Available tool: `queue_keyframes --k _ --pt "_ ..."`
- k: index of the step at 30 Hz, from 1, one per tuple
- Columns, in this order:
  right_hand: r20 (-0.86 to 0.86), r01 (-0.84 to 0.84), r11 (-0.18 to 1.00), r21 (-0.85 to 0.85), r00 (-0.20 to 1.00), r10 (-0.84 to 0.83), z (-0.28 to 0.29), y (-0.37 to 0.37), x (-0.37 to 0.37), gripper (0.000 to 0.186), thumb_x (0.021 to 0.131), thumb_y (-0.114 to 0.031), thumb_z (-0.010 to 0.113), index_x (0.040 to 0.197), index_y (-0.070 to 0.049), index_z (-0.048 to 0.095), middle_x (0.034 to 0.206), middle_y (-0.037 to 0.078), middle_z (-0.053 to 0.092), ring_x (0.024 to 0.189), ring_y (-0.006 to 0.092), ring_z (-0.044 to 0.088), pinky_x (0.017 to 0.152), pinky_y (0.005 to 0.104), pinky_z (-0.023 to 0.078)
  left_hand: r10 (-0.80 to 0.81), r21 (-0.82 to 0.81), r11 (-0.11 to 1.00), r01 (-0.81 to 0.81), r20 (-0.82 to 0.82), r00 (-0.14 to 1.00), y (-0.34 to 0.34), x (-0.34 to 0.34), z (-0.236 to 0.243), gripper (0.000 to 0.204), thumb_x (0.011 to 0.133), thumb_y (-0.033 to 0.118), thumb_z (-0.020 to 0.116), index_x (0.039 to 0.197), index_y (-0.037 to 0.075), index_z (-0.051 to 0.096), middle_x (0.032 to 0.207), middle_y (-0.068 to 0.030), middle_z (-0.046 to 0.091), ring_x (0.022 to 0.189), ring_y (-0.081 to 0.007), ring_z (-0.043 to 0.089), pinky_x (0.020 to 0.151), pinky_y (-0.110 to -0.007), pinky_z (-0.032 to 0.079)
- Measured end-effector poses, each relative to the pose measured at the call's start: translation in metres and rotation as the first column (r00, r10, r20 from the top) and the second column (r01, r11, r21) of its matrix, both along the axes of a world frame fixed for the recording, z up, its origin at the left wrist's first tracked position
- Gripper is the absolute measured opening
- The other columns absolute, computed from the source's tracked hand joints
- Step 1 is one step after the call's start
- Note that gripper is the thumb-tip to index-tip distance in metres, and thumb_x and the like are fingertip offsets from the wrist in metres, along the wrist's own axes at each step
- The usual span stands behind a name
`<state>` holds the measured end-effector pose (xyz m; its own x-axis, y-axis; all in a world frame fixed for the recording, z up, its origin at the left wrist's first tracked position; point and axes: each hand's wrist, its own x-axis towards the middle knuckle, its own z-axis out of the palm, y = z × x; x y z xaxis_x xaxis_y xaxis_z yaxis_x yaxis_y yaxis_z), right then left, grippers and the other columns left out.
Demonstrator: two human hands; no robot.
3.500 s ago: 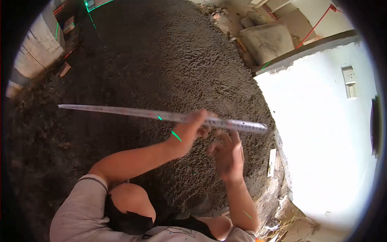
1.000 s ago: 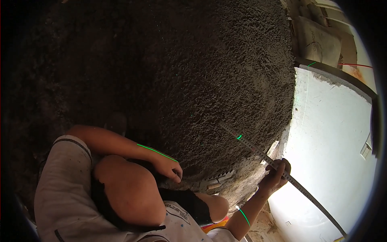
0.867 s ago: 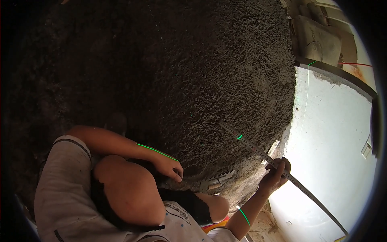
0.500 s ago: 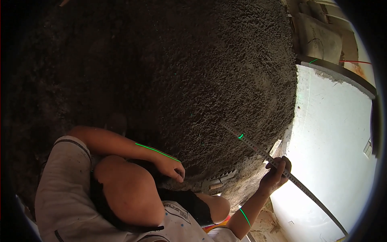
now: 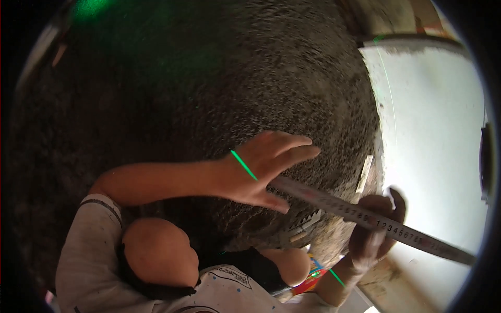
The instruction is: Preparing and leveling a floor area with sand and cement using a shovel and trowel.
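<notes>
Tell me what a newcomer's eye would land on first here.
The measuring tape would likely draw the eye first, slanting across the lower right, in front of the right hand. Next comes the bright green line across the wrist of the spread left hand, near the middle. The white surface at the right also stands out against the dark, rough ground.
</notes>
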<state>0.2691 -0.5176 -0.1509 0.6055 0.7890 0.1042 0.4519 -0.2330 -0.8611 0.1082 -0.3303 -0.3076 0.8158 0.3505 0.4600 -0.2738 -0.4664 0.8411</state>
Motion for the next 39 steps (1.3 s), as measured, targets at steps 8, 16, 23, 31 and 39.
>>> queue_keyframes --k 8,16,23,31,39 --pt "0.68 0.791 0.285 -0.542 0.612 -0.404 -0.245 -0.457 0.154 0.075 0.094 -0.05 0.066 0.142 0.007 0.054 0.14 0.031 0.058 0.132 0.045 0.054 0.114 0.0483 0.041 0.203 0.186 0.97 -0.159 -0.251 0.947 0.108 -0.016 0.089 0.024 0.086 0.012 0.081 0.106 0.003 0.07 0.088 -0.0013 0.067 0.079 -0.0073 0.059 0.071 -0.026 0.048" --pt "-0.246 0.631 0.415 -0.655 0.342 -0.907 -0.428 -0.655 0.084 0.061 0.095 -0.051 0.067 0.107 0.009 0.072 0.102 0.025 0.075 0.094 0.0296 0.07 0.084 0.0437 0.053 0.311 0.368 0.909 -0.195 -0.288 0.906 0.093 -0.016 0.183 0.021 0.085 0.011 0.081 0.1 0.002 0.07 0.085 0.0003 0.064 0.075 -0.0063 0.054 0.068 -0.025 0.044" --pt "0.256 0.848 0.31 -0.43 0.443 -0.859 -0.305 -0.58 0.096 0.038 0.101 -0.034 0.067 0.088 0.001 0.069 0.078 0.007 0.066 0.075 0.0196 0.062 0.063 0.0376 0.048 0.156 0.185 0.975 -0.12 -0.192 0.969 0.005 0.037 0.188 0.022 0.084 0.009 0.083 0.1 0.001 0.07 0.089 -0.0079 0.074 0.073 -0.0112 0.067 0.064 -0.027 0.051" --pt "-0.895 0.593 0.765 -0.252 0.159 -0.417 -0.141 -0.237 0.181 0.042 0.101 -0.054 0.061 0.106 -0.012 0.062 0.082 0.004 0.066 0.064 0.0169 0.061 0.052 0.0297 0.05 0.21 0.063 0.977 -0.203 -0.147 0.967 0.016 0.027 0.157 0.022 0.086 0.009 0.081 0.104 0.003 0.069 0.091 -0.009 0.075 0.07 -0.0147 0.071 0.061 -0.028 0.054" --pt "-0.102 0.202 0.715 -0.669 0.928 -0.358 -0.228 -0.076 0.03 0.047 0.106 -0.036 0.051 0.086 0.004 0.063 0.074 0.02 0.063 0.064 0.0288 0.055 0.065 0.0481 0.048 0.143 -0.048 0.988 -0.146 -0.049 0.988 0.055 0.065 0.137 0.021 0.086 0.009 0.081 0.103 0.003 0.069 0.088 -0.0095 0.073 0.069 -0.0164 0.07 0.061 -0.029 0.053"
